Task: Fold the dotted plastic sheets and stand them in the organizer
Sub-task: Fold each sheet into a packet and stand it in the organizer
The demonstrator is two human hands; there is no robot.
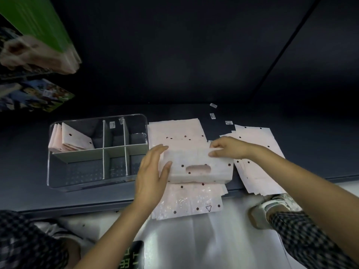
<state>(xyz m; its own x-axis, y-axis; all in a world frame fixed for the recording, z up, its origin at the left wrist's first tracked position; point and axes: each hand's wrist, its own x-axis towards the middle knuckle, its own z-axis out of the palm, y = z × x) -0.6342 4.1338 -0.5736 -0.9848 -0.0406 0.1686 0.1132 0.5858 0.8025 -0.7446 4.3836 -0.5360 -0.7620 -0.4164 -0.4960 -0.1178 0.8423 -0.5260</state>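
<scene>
Where the right hand [227,147] pinches the folded sheet's [200,166] far right corner, its fingertips are hidden. The left hand [153,171], fingers straight, presses the sheet's left edge. It lies on the pile [186,202], right of the organizer [97,183].

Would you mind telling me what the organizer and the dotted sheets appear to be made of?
The organizer looks like clear, glossy hard plastic: the shelf shows through its walls and its rim glints; its dividers look opaque and pale. The dotted sheets seem thin, pale pink plastic film with a sparkly sheen and punched dark dots.
</scene>
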